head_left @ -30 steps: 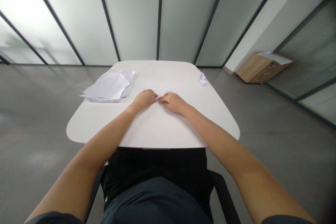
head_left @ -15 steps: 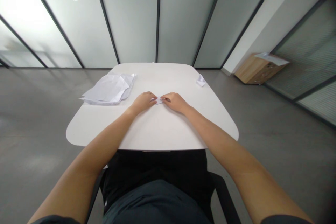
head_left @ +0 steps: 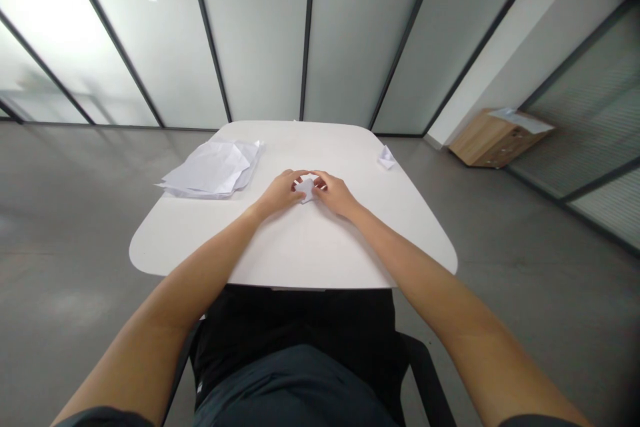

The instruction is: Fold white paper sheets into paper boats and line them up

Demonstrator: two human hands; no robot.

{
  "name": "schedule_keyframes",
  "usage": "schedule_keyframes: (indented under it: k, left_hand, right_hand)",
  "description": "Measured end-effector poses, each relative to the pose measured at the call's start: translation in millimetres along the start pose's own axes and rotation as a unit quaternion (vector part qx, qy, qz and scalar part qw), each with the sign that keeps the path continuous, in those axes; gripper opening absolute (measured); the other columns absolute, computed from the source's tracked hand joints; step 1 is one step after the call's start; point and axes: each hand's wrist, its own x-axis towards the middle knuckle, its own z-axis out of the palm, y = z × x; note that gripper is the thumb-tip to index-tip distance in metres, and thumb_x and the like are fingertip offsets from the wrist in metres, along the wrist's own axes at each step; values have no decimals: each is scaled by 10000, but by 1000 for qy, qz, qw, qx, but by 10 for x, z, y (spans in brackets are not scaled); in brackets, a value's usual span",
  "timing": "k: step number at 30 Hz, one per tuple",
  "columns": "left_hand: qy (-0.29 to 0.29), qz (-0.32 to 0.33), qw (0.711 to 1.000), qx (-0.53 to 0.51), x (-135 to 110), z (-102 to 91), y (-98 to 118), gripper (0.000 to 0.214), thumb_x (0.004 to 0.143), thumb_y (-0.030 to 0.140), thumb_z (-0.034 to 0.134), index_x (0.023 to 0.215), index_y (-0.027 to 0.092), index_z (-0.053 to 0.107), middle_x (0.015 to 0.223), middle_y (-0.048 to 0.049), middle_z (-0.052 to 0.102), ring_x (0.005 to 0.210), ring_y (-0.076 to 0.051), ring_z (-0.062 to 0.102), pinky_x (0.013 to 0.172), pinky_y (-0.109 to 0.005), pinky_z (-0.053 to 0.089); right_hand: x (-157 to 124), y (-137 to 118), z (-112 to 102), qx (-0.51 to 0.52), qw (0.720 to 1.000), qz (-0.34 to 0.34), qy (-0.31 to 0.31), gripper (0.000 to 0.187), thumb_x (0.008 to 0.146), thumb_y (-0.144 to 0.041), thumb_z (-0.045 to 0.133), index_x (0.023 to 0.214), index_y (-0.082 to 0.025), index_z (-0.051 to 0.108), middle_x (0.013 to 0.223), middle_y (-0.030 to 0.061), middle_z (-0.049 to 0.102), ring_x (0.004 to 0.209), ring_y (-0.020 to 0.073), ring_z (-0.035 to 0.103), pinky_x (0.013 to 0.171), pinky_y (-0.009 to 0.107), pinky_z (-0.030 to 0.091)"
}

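A small folded piece of white paper (head_left: 307, 190) lies at the middle of the white table (head_left: 300, 247). My left hand (head_left: 281, 191) pinches its left side with curled fingers. My right hand (head_left: 334, 192) grips its right side, fingertips meeting the left hand's above the paper. Most of the paper is hidden between the two hands.
A loose pile of crumpled white sheets (head_left: 213, 169) lies at the table's far left. A small folded paper shape (head_left: 386, 157) sits near the far right edge. A wooden box (head_left: 493, 138) with a sheet on top stands on the floor at right. Glass partitions rise behind the table.
Both hands have lifted their fingertips together over the small paper, which now shows more between them. The view has shifted slightly.
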Motion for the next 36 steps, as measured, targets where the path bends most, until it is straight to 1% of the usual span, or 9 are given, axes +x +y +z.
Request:
schedule_keyframes:
  k: [3,4,7,12,15,20,25,31,36]
  left_hand:
    - [29,7,999,-14,19,-14,38,350,913,305,687,1246,214,743,1045,-71,721,885,-187,674,842,-307,568]
    - [36,5,999,-17,22,-21,44,299,943,348,661,1188,212,764,1022,-71,729,885,-190,676,833,-304,567]
    - [49,5,998,-29,23,-51,56,296,990,433,612,1067,211,792,1016,-73,756,888,-190,691,825,-293,562]
    - [55,19,997,-42,10,-73,72,270,975,417,629,1003,199,786,981,-60,777,854,-180,700,803,-280,555]
    - [48,3,997,-57,5,-58,76,262,972,398,613,1017,187,763,978,-54,789,823,-177,710,794,-283,560]
    - [55,-11,996,-76,6,-43,72,256,962,405,622,995,188,753,984,-55,798,842,-189,732,811,-293,575]
    - [65,-25,993,-95,24,-52,39,240,937,396,644,952,182,751,947,-62,801,851,-201,735,834,-315,592]
    - [73,-42,990,-110,38,-57,-5,255,939,412,639,989,185,742,972,-62,800,887,-203,737,860,-323,593]
    - [88,-45,985,-144,48,-47,-60,256,939,414,640,1002,180,721,998,-69,793,912,-201,744,873,-329,595]
  right_hand:
    - [11,-26,-39,5,999,-18,27,312,910,-205,651,1212,-193,730,1054,73,791,919,216,718,861,354,571]
    - [11,-38,-50,1,999,-26,35,255,910,-225,654,1145,-194,748,1039,72,790,903,216,713,848,351,569]
    - [5,-82,-72,-3,998,-47,48,186,921,-275,648,1047,-195,760,997,70,780,842,205,695,801,330,559]
    - [-4,-132,-95,0,995,-84,50,208,952,-312,632,1076,-198,753,996,68,773,811,194,679,755,308,535]
    - [0,-138,-107,3,995,-89,51,234,974,-329,617,1122,-208,752,1028,66,778,839,198,685,764,312,531]
    - [1,-132,-118,0,996,-71,55,241,978,-381,625,1090,-216,761,1022,66,784,846,204,690,770,319,535]
    - [-6,-132,-131,14,996,-59,70,215,943,-393,659,1016,-217,757,935,50,777,787,194,680,750,317,531]
    - [-12,-152,-151,39,995,-18,85,253,906,-454,693,996,-221,732,869,35,764,762,192,682,761,324,547]
    - [-10,-106,-147,59,994,-15,92,238,896,-440,699,990,-222,710,857,29,756,774,195,700,773,323,554]
